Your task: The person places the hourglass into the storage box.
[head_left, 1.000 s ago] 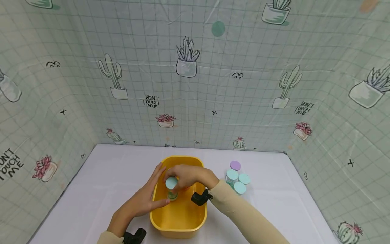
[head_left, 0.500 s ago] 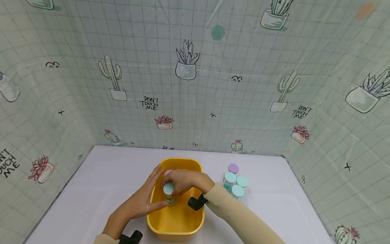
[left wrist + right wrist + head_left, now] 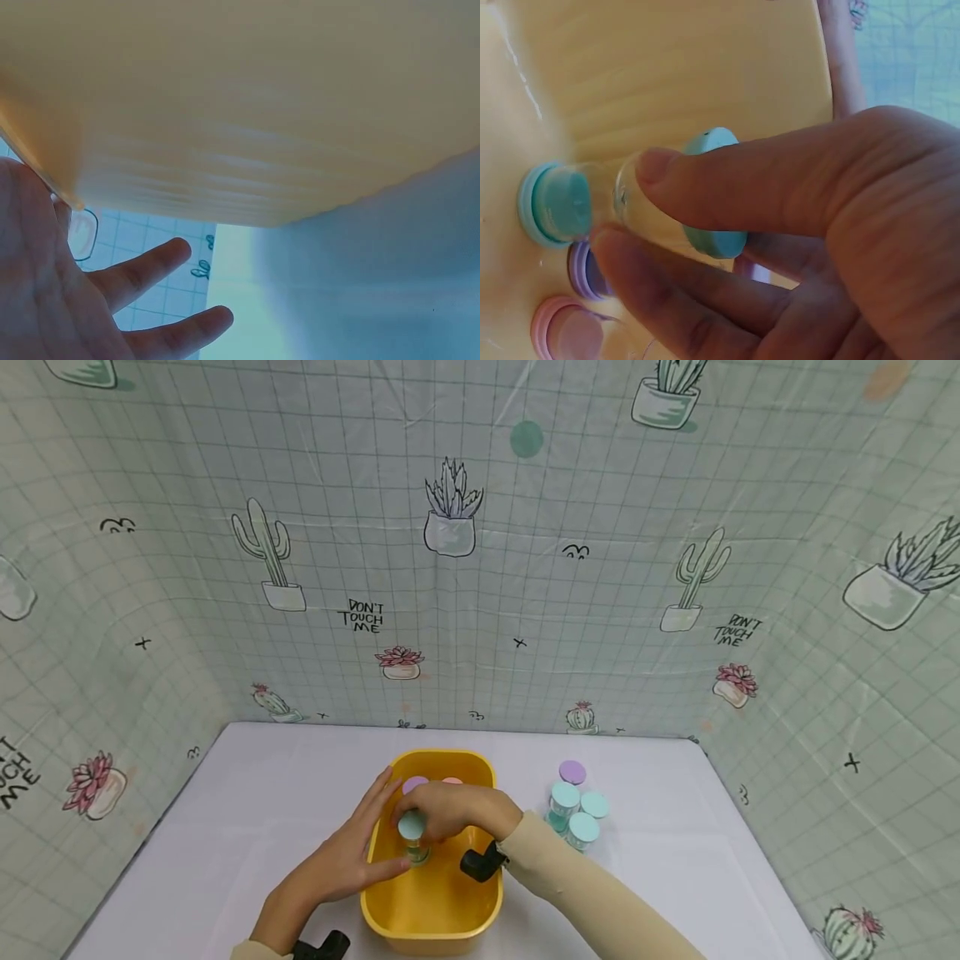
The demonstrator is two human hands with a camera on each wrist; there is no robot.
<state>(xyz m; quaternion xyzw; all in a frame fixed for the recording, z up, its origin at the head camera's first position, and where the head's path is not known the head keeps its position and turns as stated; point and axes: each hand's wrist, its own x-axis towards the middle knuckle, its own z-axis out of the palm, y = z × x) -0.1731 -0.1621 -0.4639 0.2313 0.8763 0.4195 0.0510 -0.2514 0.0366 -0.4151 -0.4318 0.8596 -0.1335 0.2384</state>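
A yellow plastic tub (image 3: pixel 431 906) stands on the white table. My right hand (image 3: pixel 429 807) reaches into it and pinches a small clear jar with a teal lid (image 3: pixel 411 827) between thumb and fingers. In the right wrist view the jar (image 3: pixel 705 191) stands with its teal base (image 3: pixel 553 204) at the tub floor, held by my right hand (image 3: pixel 626 206). A purple-lidded jar (image 3: pixel 414 784) and a pink-lidded jar (image 3: pixel 452 782) stand at the tub's far end. My left hand (image 3: pixel 371 839) lies flat with straight fingers against the tub's left wall (image 3: pixel 240 97).
Several more jars (image 3: pixel 573 806) with teal lids and one purple lid stand in a cluster on the table just right of the tub. A cactus-print curtain (image 3: pixel 450 568) encloses the table at the back and on both sides.
My right hand has brought the teal-lidded jar lower and a little to the left in the tub. The purple and pink lids behind it have come into view. My left hand stays on the tub's side.
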